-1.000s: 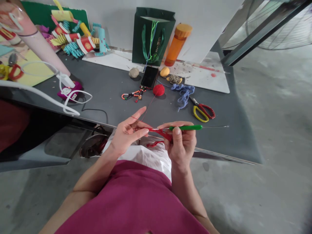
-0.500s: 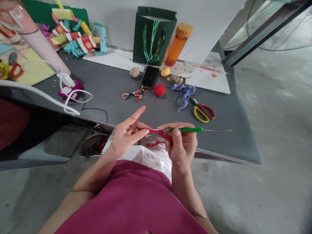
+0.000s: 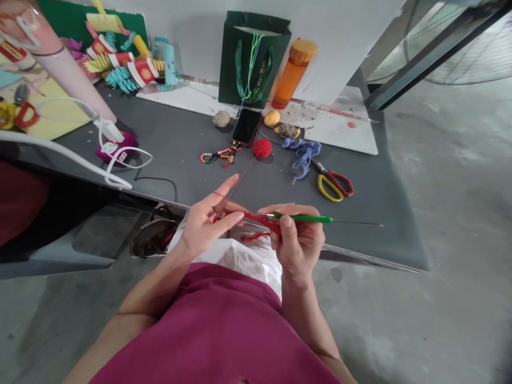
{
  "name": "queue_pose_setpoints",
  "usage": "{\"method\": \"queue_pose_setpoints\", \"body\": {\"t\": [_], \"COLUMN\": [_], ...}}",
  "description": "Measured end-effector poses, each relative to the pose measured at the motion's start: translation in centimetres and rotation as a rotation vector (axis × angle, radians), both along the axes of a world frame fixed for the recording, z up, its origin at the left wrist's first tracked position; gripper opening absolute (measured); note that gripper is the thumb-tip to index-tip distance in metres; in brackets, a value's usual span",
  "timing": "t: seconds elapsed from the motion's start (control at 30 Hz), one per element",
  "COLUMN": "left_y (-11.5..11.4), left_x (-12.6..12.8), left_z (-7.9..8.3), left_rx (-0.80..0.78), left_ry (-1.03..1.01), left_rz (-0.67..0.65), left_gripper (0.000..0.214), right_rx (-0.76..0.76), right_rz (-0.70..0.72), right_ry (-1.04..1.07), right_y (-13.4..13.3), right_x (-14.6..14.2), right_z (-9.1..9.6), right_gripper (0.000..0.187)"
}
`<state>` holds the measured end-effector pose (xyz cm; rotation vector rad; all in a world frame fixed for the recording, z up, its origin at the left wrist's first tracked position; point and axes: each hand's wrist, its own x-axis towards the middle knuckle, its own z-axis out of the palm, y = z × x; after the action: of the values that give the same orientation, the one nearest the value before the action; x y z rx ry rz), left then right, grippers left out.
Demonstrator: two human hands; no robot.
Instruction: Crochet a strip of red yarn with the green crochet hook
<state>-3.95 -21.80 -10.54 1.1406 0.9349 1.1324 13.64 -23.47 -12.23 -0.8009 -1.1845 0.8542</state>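
Observation:
Between thumb and fingers, my left hand (image 3: 208,218) pinches one end of a narrow red crochet piece (image 3: 262,218); its index finger points up with red yarn over it. That yarn runs to a red yarn ball (image 3: 262,148) on the desk. My right hand (image 3: 301,240) is closed around a crochet hook with a green handle (image 3: 310,218), its bare metal end pointing right. The hook's left tip lies at the red work, though whether it sits in a loop I cannot tell. A loose red end hangs over my lap.
On the grey desk (image 3: 176,128) lie scissors (image 3: 335,184), blue yarn (image 3: 302,154), a phone (image 3: 247,127) and a bead strap (image 3: 220,156). Behind stand a green paper bag (image 3: 252,58) and an orange bottle (image 3: 295,72). White cables (image 3: 116,176) and a pink tumbler (image 3: 76,80) are left.
The crochet hook has tilted, its right end now lower, and shifted slightly at the red work. My right hand has turned a little; my left hand stays nearly still.

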Motion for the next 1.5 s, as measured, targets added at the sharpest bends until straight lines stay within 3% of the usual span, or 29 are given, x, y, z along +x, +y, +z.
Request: {"method": "queue_pose_setpoints", "body": {"t": [0.4,0.67,1.1,1.33,1.5], "left_y": [-0.1,-0.2,-0.3,0.0,-0.4], "left_x": [-0.1,-0.2,0.4,0.6,0.9], "left_z": [0.3,0.2,0.3,0.1,0.0], "left_rx": [0.007,0.042,0.077,0.009,0.117], "left_ry": [0.039,0.06,0.081,-0.022,0.097], "left_rz": [0.012,0.013,0.072,0.149,0.26], "left_gripper": [0.068,0.069,0.069,0.077,0.069], "right_rx": [0.038,0.079,0.388,0.457,0.478], "right_rz": [0.014,-0.057,-0.149,-0.185,-0.197], "right_ry": [-0.018,-0.2,-0.544,-0.635,-0.661], "right_y": [-0.2,-0.6,-0.8,-1.0,-1.0], "right_x": [0.0,0.2,0.3,0.2,0.2], "right_z": [0.2,0.3,0.7,0.8,0.6], "right_gripper": [0.003,0.004,0.033,0.033,0.036]}}
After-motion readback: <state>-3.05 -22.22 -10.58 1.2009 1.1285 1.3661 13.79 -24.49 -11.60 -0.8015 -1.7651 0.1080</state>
